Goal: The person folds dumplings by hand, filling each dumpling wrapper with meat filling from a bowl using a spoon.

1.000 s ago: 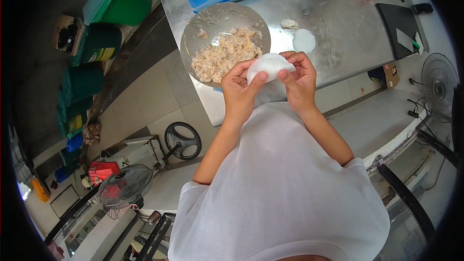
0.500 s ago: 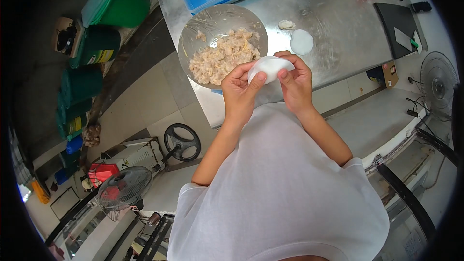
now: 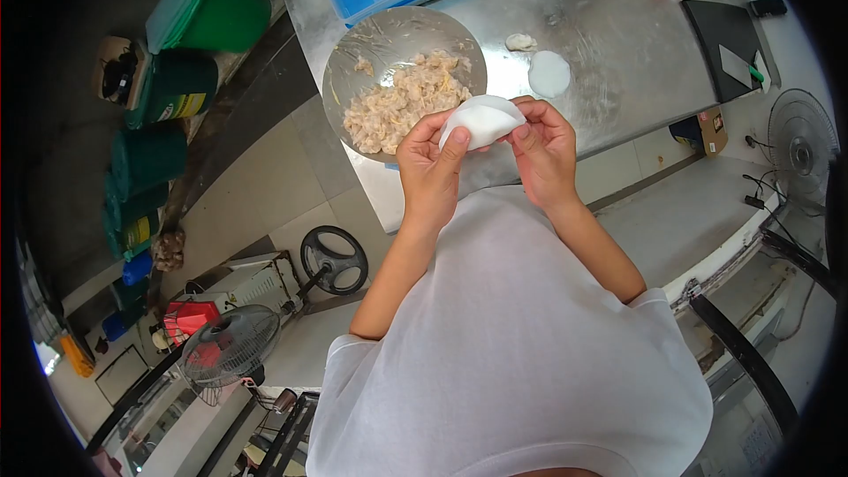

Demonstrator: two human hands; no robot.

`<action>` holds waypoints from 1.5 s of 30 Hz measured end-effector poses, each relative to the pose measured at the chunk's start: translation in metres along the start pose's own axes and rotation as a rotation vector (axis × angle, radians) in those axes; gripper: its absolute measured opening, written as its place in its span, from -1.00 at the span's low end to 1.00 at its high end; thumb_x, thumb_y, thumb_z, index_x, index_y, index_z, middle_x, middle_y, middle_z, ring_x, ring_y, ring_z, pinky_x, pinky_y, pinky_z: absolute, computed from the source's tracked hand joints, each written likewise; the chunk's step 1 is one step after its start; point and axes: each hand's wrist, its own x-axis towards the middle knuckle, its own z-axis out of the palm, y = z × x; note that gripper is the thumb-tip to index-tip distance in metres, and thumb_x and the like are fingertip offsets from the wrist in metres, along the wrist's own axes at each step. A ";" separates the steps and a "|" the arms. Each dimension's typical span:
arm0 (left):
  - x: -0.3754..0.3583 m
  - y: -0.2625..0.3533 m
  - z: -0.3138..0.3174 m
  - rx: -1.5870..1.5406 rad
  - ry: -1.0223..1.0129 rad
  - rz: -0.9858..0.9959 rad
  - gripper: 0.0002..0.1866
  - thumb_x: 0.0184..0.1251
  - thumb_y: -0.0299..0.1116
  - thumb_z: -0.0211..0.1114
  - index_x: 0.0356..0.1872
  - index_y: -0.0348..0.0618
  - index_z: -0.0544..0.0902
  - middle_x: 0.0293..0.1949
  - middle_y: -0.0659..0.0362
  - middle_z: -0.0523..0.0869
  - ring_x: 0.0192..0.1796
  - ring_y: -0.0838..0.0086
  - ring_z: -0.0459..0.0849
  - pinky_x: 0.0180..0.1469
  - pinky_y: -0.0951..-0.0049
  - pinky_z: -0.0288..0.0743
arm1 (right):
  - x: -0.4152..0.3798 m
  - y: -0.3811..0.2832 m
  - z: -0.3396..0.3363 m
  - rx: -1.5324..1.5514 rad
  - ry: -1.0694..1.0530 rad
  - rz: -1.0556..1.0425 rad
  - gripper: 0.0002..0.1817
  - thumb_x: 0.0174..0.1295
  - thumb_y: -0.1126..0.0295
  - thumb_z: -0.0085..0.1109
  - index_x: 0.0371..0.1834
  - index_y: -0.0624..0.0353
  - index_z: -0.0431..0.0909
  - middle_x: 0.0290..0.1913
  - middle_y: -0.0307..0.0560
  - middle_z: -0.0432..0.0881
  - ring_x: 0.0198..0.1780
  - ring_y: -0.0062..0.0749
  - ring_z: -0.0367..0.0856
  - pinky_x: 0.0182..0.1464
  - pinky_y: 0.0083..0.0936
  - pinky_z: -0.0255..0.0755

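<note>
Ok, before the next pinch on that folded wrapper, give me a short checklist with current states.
1. Left hand grips the folded wrapper: ok.
2. Right hand grips its other end: ok.
3. Wrapper edge fully sealed: cannot tell.
4. Filling bowl close beside the hands, filling in it: ok.
5. Spare round wrapper lying flat on the steel table: ok.

Plain white short-sleeve tee (image 3: 512, 344), loose fit, no print or logo that I can see. Sleeves end above the elbows, so forearms and both hands are bare, no gloves, rings or watch showing.
</note>
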 end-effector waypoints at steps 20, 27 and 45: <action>0.001 0.024 0.022 0.136 0.025 -0.015 -0.63 0.34 -0.42 0.36 0.06 -0.48 0.57 -0.07 -0.09 0.72 -0.07 0.36 0.74 -0.11 0.39 0.75 | 0.003 -0.011 0.000 -0.212 -0.013 -0.141 -0.84 0.38 0.44 0.19 -0.17 0.34 0.52 -0.08 -0.10 0.55 -0.11 -0.54 0.53 -0.01 -0.59 0.43; 0.001 0.038 0.020 0.239 -0.043 -0.004 -0.67 0.32 -0.45 0.37 0.01 -0.48 0.60 -0.12 -0.13 0.74 -0.15 0.32 0.77 -0.25 0.38 0.78 | 0.003 -0.024 -0.003 -0.365 -0.123 -0.297 -0.79 0.27 0.50 0.31 -0.14 0.36 0.52 -0.08 -0.05 0.57 -0.08 -0.50 0.54 0.03 -0.55 0.44; 0.004 0.039 0.024 0.161 -0.076 -0.048 -0.61 0.28 -0.50 0.40 0.09 -0.43 0.56 0.01 -0.06 0.69 0.03 0.33 0.70 -0.03 0.39 0.73 | 0.007 -0.022 -0.009 -0.355 -0.098 -0.233 -0.84 0.26 0.49 0.32 -0.17 0.33 0.60 -0.14 -0.11 0.54 -0.11 -0.53 0.49 -0.02 -0.57 0.39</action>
